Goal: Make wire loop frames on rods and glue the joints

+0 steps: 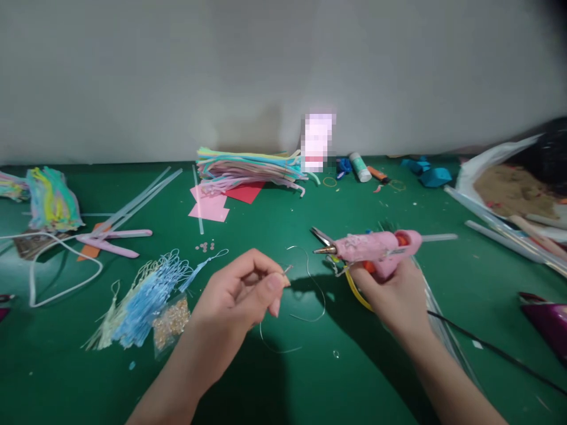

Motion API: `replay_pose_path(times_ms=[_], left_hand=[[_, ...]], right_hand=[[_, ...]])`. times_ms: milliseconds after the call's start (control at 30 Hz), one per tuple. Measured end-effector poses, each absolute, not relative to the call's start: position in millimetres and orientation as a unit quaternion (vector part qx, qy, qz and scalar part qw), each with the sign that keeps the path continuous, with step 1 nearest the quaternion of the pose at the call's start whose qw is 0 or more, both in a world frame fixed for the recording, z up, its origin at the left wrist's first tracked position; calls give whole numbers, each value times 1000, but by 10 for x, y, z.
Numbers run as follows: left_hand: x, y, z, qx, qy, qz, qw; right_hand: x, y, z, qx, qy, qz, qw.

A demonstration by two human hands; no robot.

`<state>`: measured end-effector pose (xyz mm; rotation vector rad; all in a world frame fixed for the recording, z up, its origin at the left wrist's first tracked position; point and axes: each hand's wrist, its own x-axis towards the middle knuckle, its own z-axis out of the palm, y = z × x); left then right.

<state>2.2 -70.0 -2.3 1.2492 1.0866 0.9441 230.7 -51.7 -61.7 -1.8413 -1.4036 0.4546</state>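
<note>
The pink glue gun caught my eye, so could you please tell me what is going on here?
A person's right hand grips the pink glue gun, its nozzle pointing left, apart from the left hand. The left hand pinches a small thin piece, too fine to identify. Blue tassels and a bag of beads lie on the green table to that hand's left.

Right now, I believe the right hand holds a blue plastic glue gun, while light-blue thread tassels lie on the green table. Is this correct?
Not quite: the head view shows that the plastic glue gun is pink, not blue. The right hand does hold it, and the light-blue thread tassels lie on the green table.
</note>
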Motion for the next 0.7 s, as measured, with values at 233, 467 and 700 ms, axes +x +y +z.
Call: replay_pose_path(times_ms=[233, 467, 700], left_hand=[[72, -649, 11, 322, 402, 384, 767], [104, -666, -57, 318, 398, 374, 775], [117, -668, -77, 314, 396, 372, 778]], right_hand=[[2329, -426, -627, -719, -502, 251, 410], [2248, -535, -553, -696, -504, 267, 436], [2476, -341, -610, -781, -518, 157, 312]])
